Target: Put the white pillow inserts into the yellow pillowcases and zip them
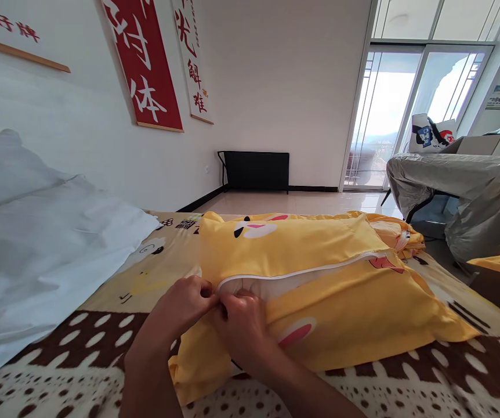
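Both hands (189,299) (245,316) pinching yellow pillowcase (341,325) at left end of upward opening (289,285), long axis crosswise

Pale wall (289,87), glass door (387,104) (bright)

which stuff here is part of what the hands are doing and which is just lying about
Part of it: yellow cover, white zip, white filling inside, left hand, right hand.

Just about: white bedding, black panel, plastic-covered table, printed bag.

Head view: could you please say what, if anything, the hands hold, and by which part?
The left hand and right hand appear to pinch the yellow cover at the left end of its opening; the exact grip is hidden.
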Motion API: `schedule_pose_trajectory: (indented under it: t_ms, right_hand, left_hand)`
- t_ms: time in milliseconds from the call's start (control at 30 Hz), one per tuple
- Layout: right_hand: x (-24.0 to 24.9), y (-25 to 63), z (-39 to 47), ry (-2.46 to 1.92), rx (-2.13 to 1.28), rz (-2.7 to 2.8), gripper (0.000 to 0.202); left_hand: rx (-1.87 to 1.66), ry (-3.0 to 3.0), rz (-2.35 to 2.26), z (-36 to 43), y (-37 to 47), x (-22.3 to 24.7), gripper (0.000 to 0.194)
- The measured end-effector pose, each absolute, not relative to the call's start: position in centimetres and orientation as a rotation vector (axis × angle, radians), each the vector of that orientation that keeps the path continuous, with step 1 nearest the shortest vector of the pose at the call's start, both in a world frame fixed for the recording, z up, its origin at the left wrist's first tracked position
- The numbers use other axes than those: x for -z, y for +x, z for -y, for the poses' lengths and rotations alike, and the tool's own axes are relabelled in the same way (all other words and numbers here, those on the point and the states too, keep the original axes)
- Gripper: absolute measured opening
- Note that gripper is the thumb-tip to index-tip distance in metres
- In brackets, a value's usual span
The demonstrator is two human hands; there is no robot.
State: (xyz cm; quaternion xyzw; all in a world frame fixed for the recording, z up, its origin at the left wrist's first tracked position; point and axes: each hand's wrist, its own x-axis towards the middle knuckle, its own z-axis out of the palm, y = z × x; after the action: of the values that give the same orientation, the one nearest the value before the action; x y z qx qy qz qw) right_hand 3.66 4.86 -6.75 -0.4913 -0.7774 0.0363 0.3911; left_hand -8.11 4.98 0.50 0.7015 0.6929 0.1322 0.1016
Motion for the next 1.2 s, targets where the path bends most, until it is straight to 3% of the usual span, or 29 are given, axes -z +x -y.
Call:
schedule_pose_trajectory:
  t_ms: [200,333,800,1067,1200]
  right_hand:
    - [6.4,3.8,-4.9,-1.120,0.012,1.935,0.013]
    - [6.5,3.6,-4.6,-1.093,-0.147,1.892,0.011]
    - [6.3,3.7,-4.0,-1.073,-0.035,1.946,0.010]
    - [5.1,3.9,-2.9,-1.188,-0.075,2.065,0.010]
    - [5.4,3.9,-2.9,-1.117,-0.027,2.091,0.011]
  left_hand:
    - [-0.523,2.196,-1.840,-3.5,-9.7,-1.2,0.017]
    - [-0.605,2.309,-1.652,-2.9,-10.5,-1.6,0.039]
    - [-0.538,2.258,-1.543,-4.4,-10.4,-0.8,0.005]
    - [-0.480,2.230,-1.591,-3.6,-11.1,-0.9,0.003]
    - [-0.481,2.164,-1.693,-3.0,-10.8,-1.2,0.010]
